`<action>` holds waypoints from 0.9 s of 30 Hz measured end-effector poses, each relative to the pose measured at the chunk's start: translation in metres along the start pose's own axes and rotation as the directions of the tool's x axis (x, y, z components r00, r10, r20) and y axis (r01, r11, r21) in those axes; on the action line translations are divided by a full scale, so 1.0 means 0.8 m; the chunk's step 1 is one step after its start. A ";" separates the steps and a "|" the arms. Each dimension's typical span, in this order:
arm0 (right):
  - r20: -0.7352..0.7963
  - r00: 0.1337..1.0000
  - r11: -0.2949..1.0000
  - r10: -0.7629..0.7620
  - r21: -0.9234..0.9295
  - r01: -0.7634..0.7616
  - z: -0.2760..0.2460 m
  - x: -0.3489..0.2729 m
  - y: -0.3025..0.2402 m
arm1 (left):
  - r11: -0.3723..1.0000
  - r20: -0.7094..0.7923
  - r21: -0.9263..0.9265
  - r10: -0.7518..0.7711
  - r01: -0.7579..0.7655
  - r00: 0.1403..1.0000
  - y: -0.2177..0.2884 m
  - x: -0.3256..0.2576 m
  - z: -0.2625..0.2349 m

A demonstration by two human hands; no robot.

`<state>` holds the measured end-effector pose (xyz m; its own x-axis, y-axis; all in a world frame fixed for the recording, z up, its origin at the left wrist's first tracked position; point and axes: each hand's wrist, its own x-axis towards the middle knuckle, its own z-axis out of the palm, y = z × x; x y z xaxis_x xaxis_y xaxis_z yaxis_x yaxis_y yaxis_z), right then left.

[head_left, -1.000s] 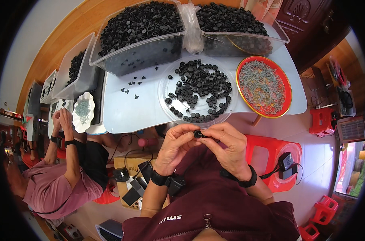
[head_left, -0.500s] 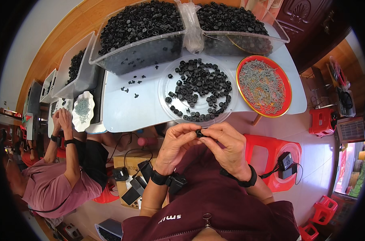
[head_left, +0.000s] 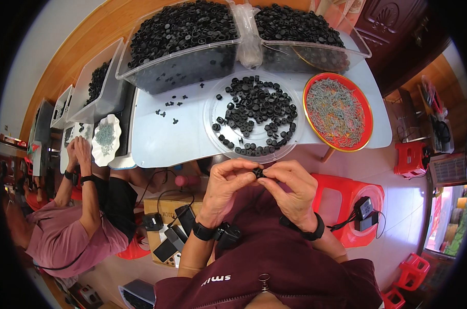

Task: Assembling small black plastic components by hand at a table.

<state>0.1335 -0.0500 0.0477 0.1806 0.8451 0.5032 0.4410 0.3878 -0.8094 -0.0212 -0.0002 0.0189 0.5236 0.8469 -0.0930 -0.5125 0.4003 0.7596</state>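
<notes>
Between my fingertips, just in front of the table edge, is a small black plastic part [head_left: 258, 173]. My left hand [head_left: 227, 184] pinches it from the left with thumb and forefinger. From the other side my right hand [head_left: 291, 186] grips it the same way, so both hands are closed on the one piece. Its finer shape is partly covered by the fingers. Beyond the hands lies a clear round tray [head_left: 208, 114] bearing many black round caps [head_left: 249, 105]. To its right, a red dish with a gold rim [head_left: 367, 121] holds a heap of thin grey metal screws or pins [head_left: 336, 110].
Two clear bins [head_left: 179, 67] [head_left: 305, 59] full of black parts line the table's back. A few loose parts [head_left: 175, 121] lie on the white table [head_left: 156, 147]. A co-worker [head_left: 84, 226] sits at left beside a scalloped white dish [head_left: 98, 154]. A red stool [head_left: 341, 206] stands at right.
The black part has turned slightly between my fingers and shows a different side. Both hands stay nearly in place, still pinching it.
</notes>
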 end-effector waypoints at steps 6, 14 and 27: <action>-0.052 0.998 0.999 -0.031 0.035 0.033 0.002 -0.006 0.000 | 0.999 0.010 -0.041 0.014 -0.014 1.000 -0.001 -0.005 0.005; -0.090 0.996 0.998 -0.029 0.047 0.033 0.000 -0.012 -0.004 | 1.000 -0.011 -0.012 0.024 -0.025 1.000 0.003 -0.010 0.012; -0.129 0.968 0.977 -0.215 -0.042 0.211 0.001 -0.015 0.002 | 0.986 0.026 0.132 0.099 -0.101 0.995 0.005 -0.012 0.020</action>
<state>0.1316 -0.0590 0.0399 0.1935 0.6875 0.6999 0.5056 0.5415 -0.6717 -0.0177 -0.0120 0.0331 0.4876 0.8731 -0.0009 -0.4689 0.2628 0.8433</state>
